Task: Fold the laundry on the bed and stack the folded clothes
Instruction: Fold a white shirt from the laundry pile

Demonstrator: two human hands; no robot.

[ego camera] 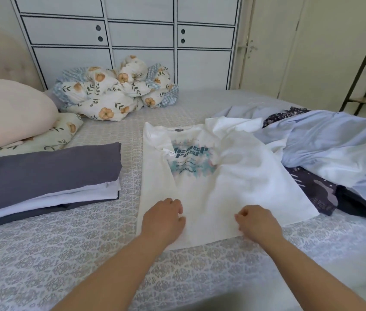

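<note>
A white printed T-shirt (222, 176) lies spread on the bed (88, 254), with a stack of folded clothes (47, 176) to its left and a heap of unfolded laundry (334, 149) to its right. At the shirt's near hem, the left hand (163, 218) and right hand (258, 222) rest with fingers curled onto the fabric. Light, limp and easily wrinkled, the shirt looks best taken by hem corners or shoulders.

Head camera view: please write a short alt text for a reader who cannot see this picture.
Two hands, left hand and right hand, rest with curled fingers on the bottom hem of a white printed T-shirt spread on a patterned bed. A stack of folded clothes lies to the left, and a pile of unfolded laundry to the right.
</note>
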